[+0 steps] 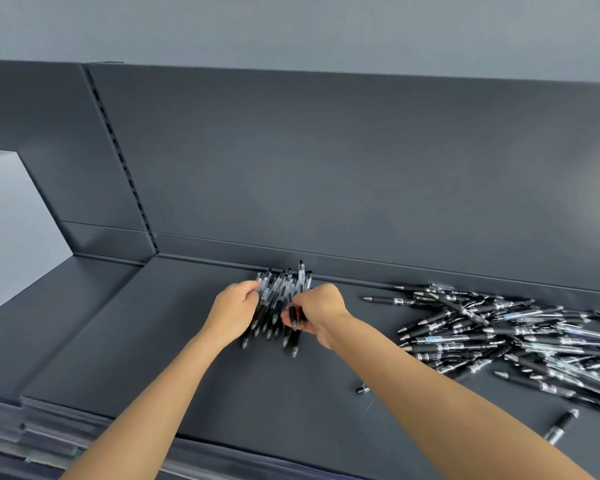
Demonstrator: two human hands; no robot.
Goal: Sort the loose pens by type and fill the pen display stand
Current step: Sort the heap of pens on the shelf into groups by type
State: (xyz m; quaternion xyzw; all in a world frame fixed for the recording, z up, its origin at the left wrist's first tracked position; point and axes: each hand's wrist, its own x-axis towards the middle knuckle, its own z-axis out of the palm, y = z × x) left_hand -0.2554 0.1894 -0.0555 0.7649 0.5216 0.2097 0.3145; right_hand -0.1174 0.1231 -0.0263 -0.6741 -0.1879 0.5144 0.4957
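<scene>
A bundle of clear-barrelled pens with black grips (276, 299) is held between both hands near the back of the dark shelf (153, 341). My left hand (234, 311) grips the bundle from the left. My right hand (317, 311) curls round it from the right, with two or three grip ends poking out below its fingers. The pen tips point toward me and the caps point toward the back wall. A big loose pile of mixed black and clear pens (520, 334) lies to the right on the same shelf. No display stand is visible.
Two stray pens lie apart from the pile, one (362, 388) beside my right forearm and one (561, 426) near the front right. The grey back panel (326, 168) rises behind the shelf. A slotted upright (118, 150) divides it from the left bay.
</scene>
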